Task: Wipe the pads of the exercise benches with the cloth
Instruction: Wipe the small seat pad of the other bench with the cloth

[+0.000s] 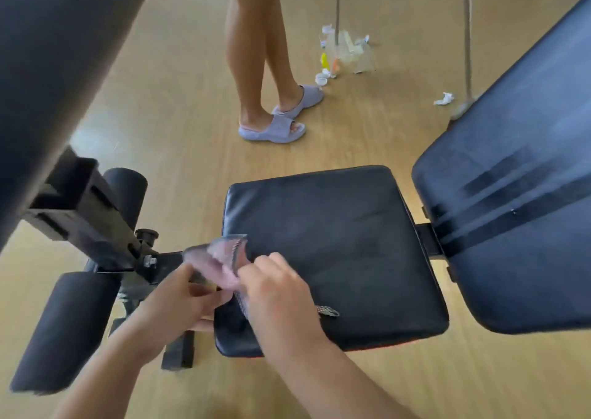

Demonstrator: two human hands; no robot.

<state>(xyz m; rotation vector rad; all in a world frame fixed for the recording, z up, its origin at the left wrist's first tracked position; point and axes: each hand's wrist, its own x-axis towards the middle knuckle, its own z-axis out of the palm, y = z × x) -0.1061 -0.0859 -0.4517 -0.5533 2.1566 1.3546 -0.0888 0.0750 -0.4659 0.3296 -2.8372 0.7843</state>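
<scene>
A black seat pad [339,242] of an exercise bench lies in the middle of the head view. Its tilted black back pad [518,201] rises at the right. Over the seat pad's near left edge both hands hold a thin greyish cloth [220,258], blurred by motion. My left hand [179,294] grips the cloth's left side beside the pad. My right hand [275,290] pinches the right side above the pad, and a patterned corner of the cloth [327,310] sticks out under it.
Black foam rollers [67,326] and a metal frame [80,217] stand at the left. Another person's legs in lilac slippers [275,124] are on the wooden floor behind the bench. A dustpan with litter [348,54] and a crumpled paper [444,99] lie farther back.
</scene>
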